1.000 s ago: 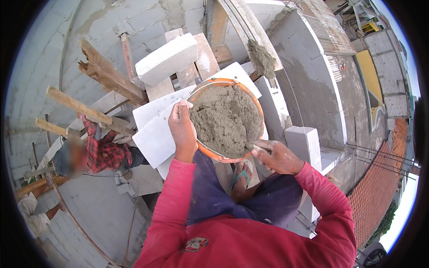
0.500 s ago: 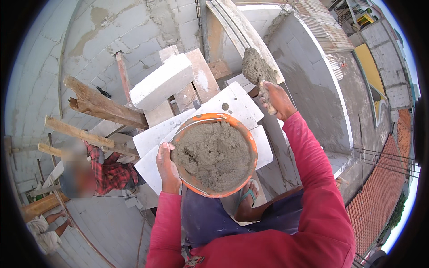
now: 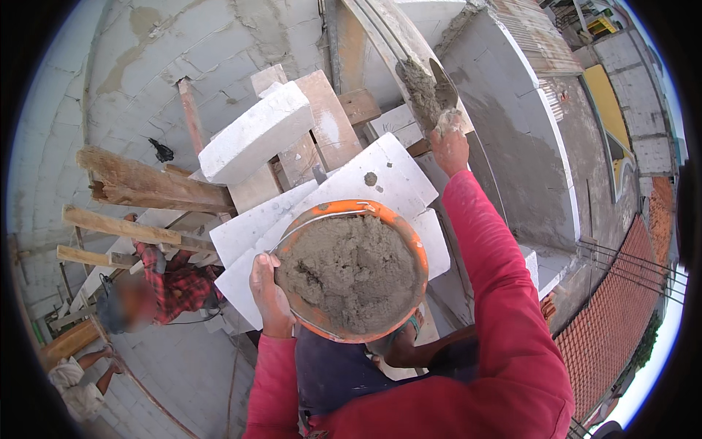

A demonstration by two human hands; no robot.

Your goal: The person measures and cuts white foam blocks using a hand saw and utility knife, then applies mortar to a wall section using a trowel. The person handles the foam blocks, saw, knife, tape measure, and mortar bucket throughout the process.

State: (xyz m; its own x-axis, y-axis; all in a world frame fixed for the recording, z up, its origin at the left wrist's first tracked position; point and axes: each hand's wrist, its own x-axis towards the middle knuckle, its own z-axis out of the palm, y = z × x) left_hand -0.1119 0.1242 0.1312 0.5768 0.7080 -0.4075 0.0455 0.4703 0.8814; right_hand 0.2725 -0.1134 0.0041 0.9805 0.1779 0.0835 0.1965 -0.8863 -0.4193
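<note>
Left hand (image 3: 269,296) gripping mortar bucket (image 3: 349,272) rim | right hand (image 3: 448,146) outstretched, apparently clasping loaded trowel (image 3: 430,89)

At ten o'clock I see wooden planks (image 3: 139,183); at twelve a white block (image 3: 256,132); at eight a person in plaid (image 3: 172,285); at four a tiled roof (image 3: 614,322).

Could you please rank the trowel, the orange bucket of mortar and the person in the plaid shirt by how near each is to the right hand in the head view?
1. Trowel: in the right hand, loaded with mortar, raised at the wall.
2. Orange bucket: lower, centre, steadied by the left hand.
3. Person in plaid shirt: far lower left, below.
</note>
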